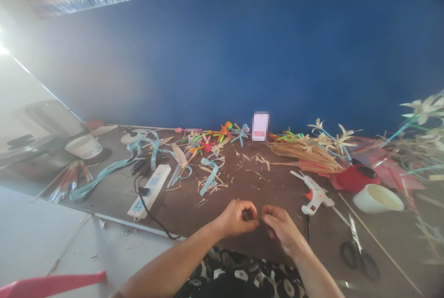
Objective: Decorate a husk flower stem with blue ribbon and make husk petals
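My left hand [240, 218] is held over the near edge of the brown table [229, 191], its fingers curled into a pinch. Facing it, with a narrow gap between them, my right hand [278, 225] is closed too, fingertips pressed together. Whatever either hand holds is too small or hidden to make out. A white glue gun [315, 195] with a glue stick in its back lies just right of my right hand. Farther right rest scissors [357, 247] with black handles. Beyond my left hand lie a light blue ribbon piece [209, 177] and pale husk scraps [222, 186].
A white power strip [150, 191] with a black plug and cable lies left. Colourful pipe-cleaner figures [207, 144] line the back by the blue wall [243, 57]. Right stand a white cup [378, 197], a red container [358, 178] and husk flowers [343, 141]. A thin stick [379, 242] crosses the right side.
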Demonstrator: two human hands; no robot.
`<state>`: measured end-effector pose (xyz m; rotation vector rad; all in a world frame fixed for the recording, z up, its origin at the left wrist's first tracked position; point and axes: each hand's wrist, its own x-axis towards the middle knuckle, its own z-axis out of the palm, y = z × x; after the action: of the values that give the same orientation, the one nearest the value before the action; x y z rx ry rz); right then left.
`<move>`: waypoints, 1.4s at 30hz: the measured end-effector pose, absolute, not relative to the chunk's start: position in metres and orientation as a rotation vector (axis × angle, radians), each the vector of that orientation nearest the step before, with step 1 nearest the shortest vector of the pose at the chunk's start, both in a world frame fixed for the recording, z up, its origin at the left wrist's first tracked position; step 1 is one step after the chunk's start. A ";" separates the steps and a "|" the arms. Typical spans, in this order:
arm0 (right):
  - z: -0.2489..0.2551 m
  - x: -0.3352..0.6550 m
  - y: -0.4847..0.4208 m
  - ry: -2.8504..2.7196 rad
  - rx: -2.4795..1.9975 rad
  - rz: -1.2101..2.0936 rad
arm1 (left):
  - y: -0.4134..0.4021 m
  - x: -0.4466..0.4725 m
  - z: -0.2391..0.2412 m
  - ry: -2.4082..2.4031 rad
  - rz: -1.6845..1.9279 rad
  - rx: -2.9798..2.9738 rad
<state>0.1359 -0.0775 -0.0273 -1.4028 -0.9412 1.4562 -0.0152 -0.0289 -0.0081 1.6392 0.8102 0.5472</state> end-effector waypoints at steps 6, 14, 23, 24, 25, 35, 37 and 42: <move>-0.033 0.133 -0.076 -0.871 -1.301 1.460 | -0.025 -0.011 -0.020 0.773 0.542 1.232; -0.039 0.134 -0.069 -0.765 -1.176 1.465 | -0.024 -0.009 -0.033 0.705 0.639 0.844; -0.031 0.150 -0.066 -0.887 -1.322 1.258 | -0.016 -0.003 -0.028 0.845 0.652 1.070; -0.030 0.149 -0.065 -0.900 -1.337 1.240 | -0.016 -0.002 -0.028 0.871 0.652 1.070; -0.029 0.149 -0.065 -0.916 -1.349 1.223 | -0.016 -0.002 -0.028 0.894 0.654 1.068; -0.028 0.146 -0.063 -1.106 -1.507 1.051 | -0.018 0.003 -0.023 0.858 0.700 1.055; -0.028 0.145 -0.063 -1.135 -1.518 1.046 | -0.017 0.005 -0.026 0.866 0.705 1.006; -0.032 0.144 -0.064 -1.125 -1.535 1.062 | -0.019 0.006 -0.029 0.814 0.667 0.874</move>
<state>0.1436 -0.0638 -0.0317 -1.5347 -1.1251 1.0623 0.0062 -0.0187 -0.0291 0.8738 0.8139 0.6673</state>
